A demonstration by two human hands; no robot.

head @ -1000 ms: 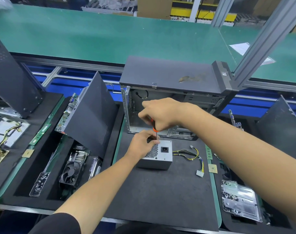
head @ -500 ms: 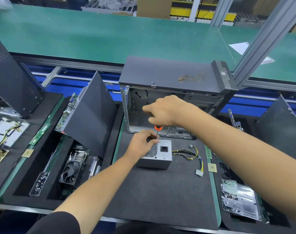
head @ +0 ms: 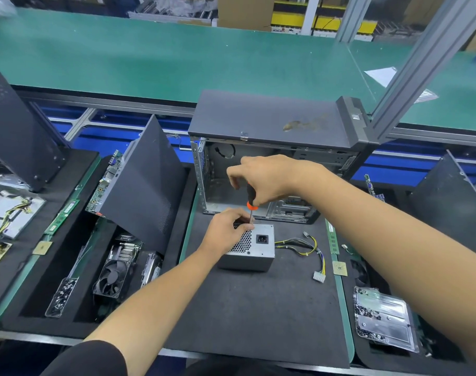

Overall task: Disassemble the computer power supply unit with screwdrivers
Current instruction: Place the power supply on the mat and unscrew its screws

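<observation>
**PSU on mat, driver on top-face screw**

Near to far:

- Near left: clear narrow plastic tray (head: 61, 296) in the black foam insert, filled with small dark fasteners, look like screws. Black cooling fan with heatsink (head: 115, 275) sits in the pocket just right of it.
- Near right: clear plastic blister tray (head: 384, 318) with small dark bits scattered along its left edge and near corner; can't tell what they are.
- Centre: silver sheet-metal power supply box with honeycomb vent and black mains socket (head: 256, 249) sits on the dark grey foam work mat (head: 253, 316). Yellow-and-black wire harness with white connector (head: 311, 253) trails off to its right, loose on the mat.
- Left hand (head: 226, 232) rests on the box's top left, fingers curled around the screwdriver shaft, steadying it.
- Right hand (head: 269, 180) wrapped round the handle of the black-and-orange screwdriver (head: 251, 202), shaft upright, tip on the box's far top edge.
- Far: open grey steel computer case (head: 261, 169), gutted, just behind the box.

Handling, my read: box is rigid and probably fairly heavy, so it should stay put under driver pressure. Smooth metal, may slide on foam if pushed sideways. Grip by the solid side walls, not the vent mesh or harness. Sheet edges likely sharp.
</observation>
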